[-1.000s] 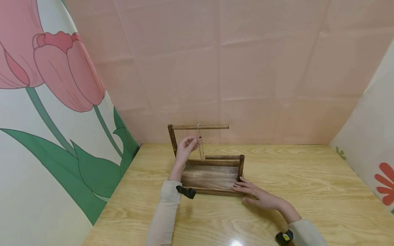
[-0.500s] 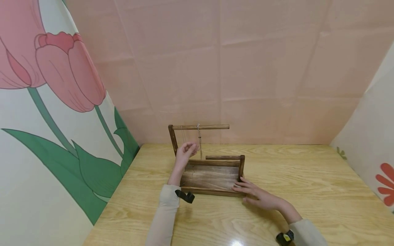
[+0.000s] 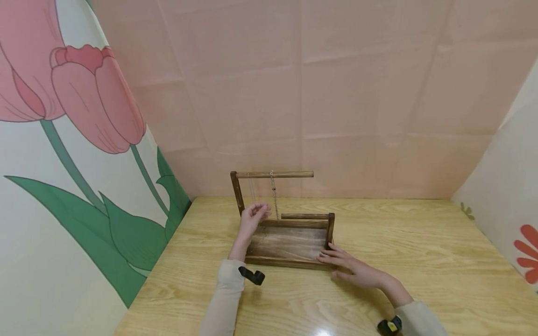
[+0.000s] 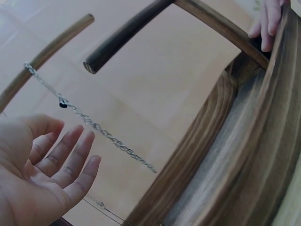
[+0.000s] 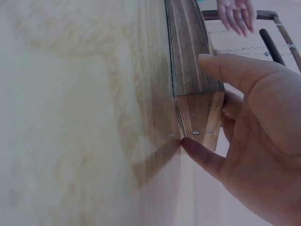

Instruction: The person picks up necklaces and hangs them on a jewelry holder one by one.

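A brown wooden jewelry stand (image 3: 290, 262) with a shallow tray base stands on the table. Its tall arm carries a horizontal bar (image 3: 294, 174), from which a silver chain necklace (image 4: 110, 136) with a small black bead hangs, its strands twisted together. Thinner chains (image 3: 252, 189) dangle further left on the bar. My left hand (image 3: 252, 218) is beside the silver necklace, loosely bent fingers apart from it and holding nothing. At the tray's right front corner, my right hand (image 3: 353, 270) rests with extended fingers over the rim; the right wrist view shows digits spanning that corner.
A shorter bar (image 3: 304, 216) juts left from the stand's right post (image 3: 330, 231). The wood-grain table (image 3: 420, 252) extends around the stand. Behind it hangs a pink cloth backdrop (image 3: 357, 116), with a tulip-printed sheet (image 3: 96, 102) at left.
My left hand has come down along the silver necklace and away from the black bead. The necklace's strands, spread apart earlier, now hang close together. My right hand stays put.
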Demonstrator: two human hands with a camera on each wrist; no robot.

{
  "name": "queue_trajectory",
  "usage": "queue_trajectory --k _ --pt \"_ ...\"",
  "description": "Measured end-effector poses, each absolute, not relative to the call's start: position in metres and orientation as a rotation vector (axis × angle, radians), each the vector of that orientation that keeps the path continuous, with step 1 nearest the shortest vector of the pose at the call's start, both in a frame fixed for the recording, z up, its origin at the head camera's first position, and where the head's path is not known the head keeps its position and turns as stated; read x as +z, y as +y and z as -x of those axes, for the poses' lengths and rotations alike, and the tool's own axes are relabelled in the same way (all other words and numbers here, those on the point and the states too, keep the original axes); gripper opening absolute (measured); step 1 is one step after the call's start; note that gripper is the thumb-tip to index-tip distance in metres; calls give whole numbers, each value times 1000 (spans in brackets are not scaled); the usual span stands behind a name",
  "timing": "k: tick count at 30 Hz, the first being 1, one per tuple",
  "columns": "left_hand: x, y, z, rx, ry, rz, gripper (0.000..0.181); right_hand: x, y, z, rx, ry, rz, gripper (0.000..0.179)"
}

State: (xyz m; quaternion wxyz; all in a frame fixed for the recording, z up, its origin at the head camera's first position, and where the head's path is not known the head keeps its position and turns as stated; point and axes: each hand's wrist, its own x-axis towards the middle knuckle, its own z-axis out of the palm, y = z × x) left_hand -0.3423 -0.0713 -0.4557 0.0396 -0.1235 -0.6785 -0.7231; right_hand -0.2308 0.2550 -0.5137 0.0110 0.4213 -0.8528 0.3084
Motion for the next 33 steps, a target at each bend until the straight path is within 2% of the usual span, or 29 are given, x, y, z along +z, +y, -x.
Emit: queue_trajectory --k 12,22,33 --pt "-476 -78 339 -2171 -2054 495 27 -513 255 231 971 -2675 -1308 48" --pt "-481 -80 335 -2265 -2074 347 32 -512 256 230 968 -2693 -1280 47" --pt "-490 -83 337 -2265 -2093 354 30 -512 254 230 975 -2704 -1288 49"
